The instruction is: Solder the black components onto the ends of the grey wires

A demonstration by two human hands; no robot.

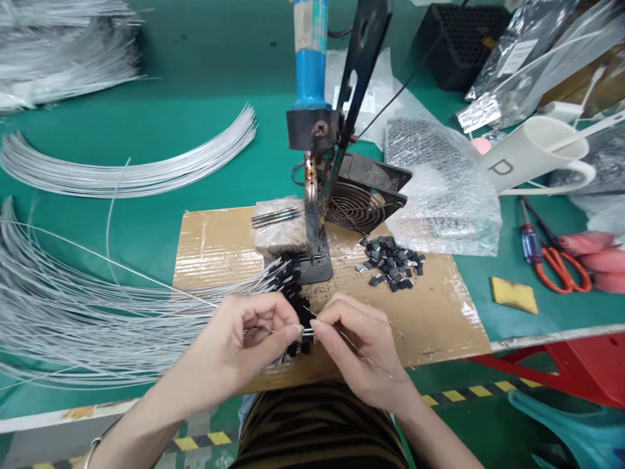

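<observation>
My left hand (249,339) and my right hand (359,345) meet near the front edge of a taped cardboard sheet (439,312). Both pinch the end of a thin grey wire (306,332) between thumb and forefinger, fingertips almost touching. A fan of similar wires (97,306) runs in from the left, their ends fitted with small black parts (293,286). A loose pile of black parts (393,260) lies to the right on the cardboard. A soldering iron with a blue handle (310,58) stands fixed upright behind my hands.
Bundles of curved wire (131,172) lie on the green table at left. A small fan (364,195), bubble wrap (439,189), a white mug (532,153), orange-handled scissors (561,264), a yellow sponge (513,294) and foil bags sit to the right.
</observation>
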